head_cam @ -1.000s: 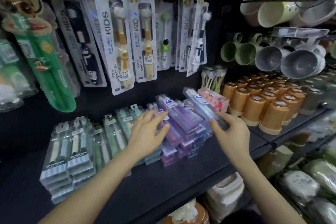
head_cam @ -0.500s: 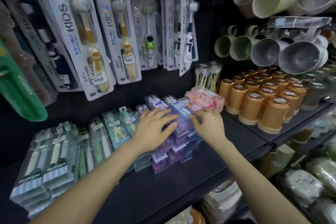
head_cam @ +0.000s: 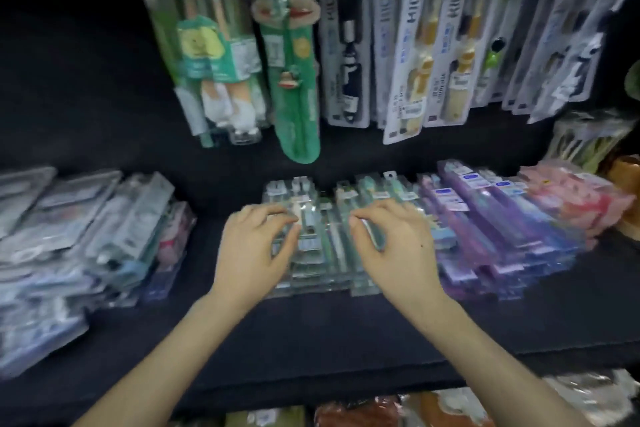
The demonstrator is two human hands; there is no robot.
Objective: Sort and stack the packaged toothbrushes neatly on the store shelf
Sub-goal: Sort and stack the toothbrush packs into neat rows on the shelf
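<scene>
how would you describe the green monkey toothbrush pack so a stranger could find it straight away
Above the dark shelf hangs a row of toothbrush packs. Just left of the white KIDS cards is the green monkey pack. It alone is solid green, with a cartoon monkey face on top.

free: shelf front (head_cam: pixel 311 333) | obstacles: toothbrush stacks (head_cam: pixel 502 236) behind, hanging packs (head_cam: pixel 408 45) above

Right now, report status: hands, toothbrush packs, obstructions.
Left hand and right hand both on the green-clear stack, fingers curled; grip unclear, blurred. Purple stack tight against its right side.
</scene>
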